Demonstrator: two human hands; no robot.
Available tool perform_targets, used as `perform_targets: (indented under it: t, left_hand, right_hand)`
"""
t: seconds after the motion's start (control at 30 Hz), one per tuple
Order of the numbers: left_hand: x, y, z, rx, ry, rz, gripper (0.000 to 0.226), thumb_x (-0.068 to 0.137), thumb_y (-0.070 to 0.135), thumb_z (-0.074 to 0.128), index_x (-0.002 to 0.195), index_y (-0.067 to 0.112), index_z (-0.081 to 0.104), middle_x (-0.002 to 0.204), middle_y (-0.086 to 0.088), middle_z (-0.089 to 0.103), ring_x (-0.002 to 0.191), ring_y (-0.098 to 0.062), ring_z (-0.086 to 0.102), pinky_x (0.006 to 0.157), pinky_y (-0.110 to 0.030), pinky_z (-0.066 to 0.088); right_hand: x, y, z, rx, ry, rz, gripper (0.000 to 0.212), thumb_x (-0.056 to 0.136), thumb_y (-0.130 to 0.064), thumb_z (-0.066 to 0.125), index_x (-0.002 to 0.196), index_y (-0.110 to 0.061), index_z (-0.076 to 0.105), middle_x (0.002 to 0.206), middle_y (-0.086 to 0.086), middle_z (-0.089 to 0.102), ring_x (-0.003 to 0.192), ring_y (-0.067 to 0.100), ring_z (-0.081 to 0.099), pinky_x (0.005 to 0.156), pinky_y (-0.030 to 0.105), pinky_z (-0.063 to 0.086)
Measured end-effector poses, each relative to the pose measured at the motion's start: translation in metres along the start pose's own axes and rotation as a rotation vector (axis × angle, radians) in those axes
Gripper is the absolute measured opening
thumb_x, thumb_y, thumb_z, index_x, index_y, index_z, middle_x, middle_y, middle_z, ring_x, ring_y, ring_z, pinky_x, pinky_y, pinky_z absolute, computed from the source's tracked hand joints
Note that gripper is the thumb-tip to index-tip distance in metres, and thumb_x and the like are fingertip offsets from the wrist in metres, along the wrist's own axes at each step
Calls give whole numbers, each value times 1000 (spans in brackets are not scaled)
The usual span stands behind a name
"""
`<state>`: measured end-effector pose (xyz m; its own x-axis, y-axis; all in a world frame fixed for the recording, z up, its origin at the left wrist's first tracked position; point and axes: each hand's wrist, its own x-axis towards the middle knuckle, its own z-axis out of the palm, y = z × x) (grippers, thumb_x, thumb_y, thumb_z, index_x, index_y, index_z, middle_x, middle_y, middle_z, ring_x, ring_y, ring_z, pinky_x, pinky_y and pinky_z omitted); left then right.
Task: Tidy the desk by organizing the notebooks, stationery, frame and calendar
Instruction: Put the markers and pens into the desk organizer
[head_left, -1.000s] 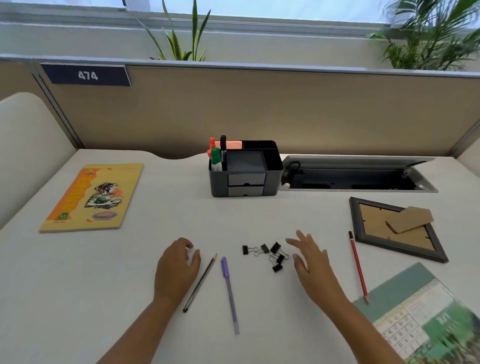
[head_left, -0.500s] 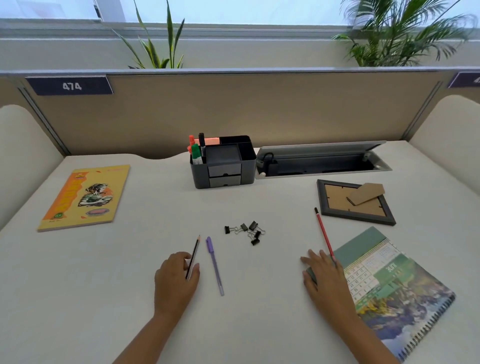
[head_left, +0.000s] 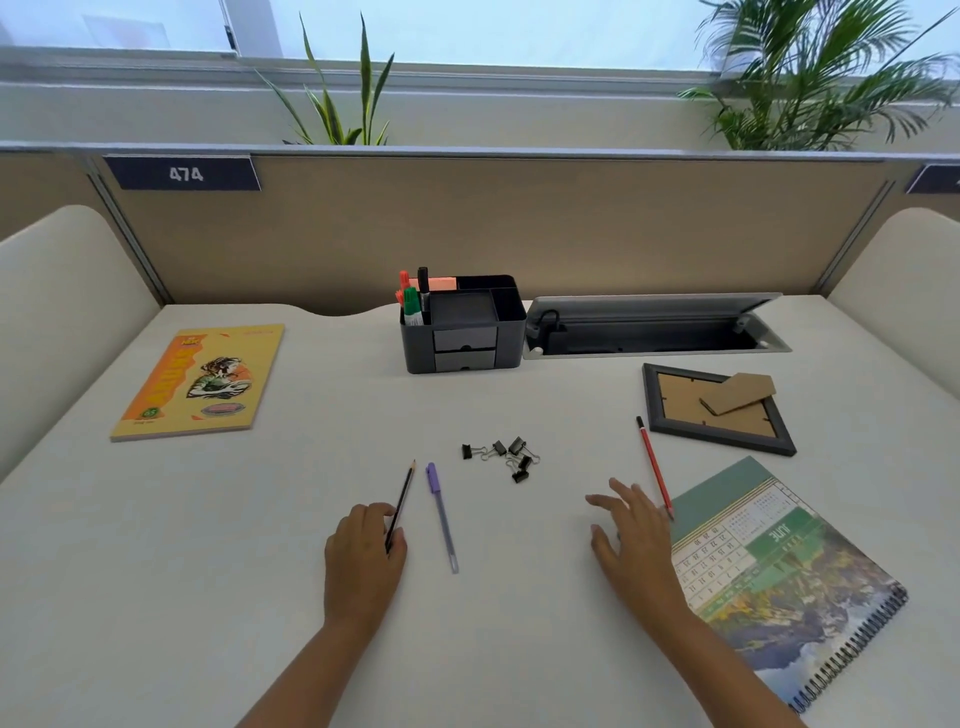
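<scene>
left hand (head_left: 363, 551) curled low, right hand (head_left: 636, 535) flat, fingers spread

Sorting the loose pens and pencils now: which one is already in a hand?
The black pencil: the left hand pinches its lower end. The purple pen and red pencil lie untouched on the desk.

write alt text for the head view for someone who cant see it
A person's left hand pinches a black pencil on a white desk while the right hand hovers open beside a spiral calendar. Farther back lie a purple pen, binder clips, red pencil, frame, notebook and organizer.
</scene>
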<state>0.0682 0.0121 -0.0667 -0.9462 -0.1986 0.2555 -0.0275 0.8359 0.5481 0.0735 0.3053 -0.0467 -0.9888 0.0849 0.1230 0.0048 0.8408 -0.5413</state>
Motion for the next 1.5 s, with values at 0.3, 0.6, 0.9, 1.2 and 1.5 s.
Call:
perform_targets:
  t: [0.3,0.6,0.9,1.2,1.5]
  left_hand:
    - [2,-5,3,80,79,90,26,76,31,35,78,15,56,69,1,49,58,-23,49,54,-32,40]
    - [0,-5,8,184,170,-16,12,72,26,53,68,15,54,66,1,45,60,-24,47,68,-34,31]
    - [-4,-6,12,232,177,24,26,76,36,35,67,18,50,65,4,43,59,-21,45,66,-32,28]
    - [4,-4,11,269,168,26,25,76,34,35,66,16,49,64,2,44,59,-24,46,62,-35,34]
    - [2,-4,10,296,175,28,22,77,31,36,67,16,48,64,2,42,58,-22,44,63,-34,33]
  right_hand:
    - [53,9,-10,-237,109,249,35,87,-22,56,122,-20,54,140,14,42,130,35,35,110,53,24]
    - [52,20,3,-276,174,107,25,86,-6,57,107,-15,66,107,10,64,90,31,52,74,36,38]
    - [87,-13,-21,458,131,209,10,88,-19,60,97,-17,56,85,7,65,72,17,61,56,19,44]
    - [202,-98,-76,423,340,-100,15,93,-21,51,96,-9,57,85,-1,59,75,8,54,57,8,39]
    - [251,-117,-58,215,139,-79,14,92,-22,52,96,-10,58,90,2,58,77,17,54,66,28,41]
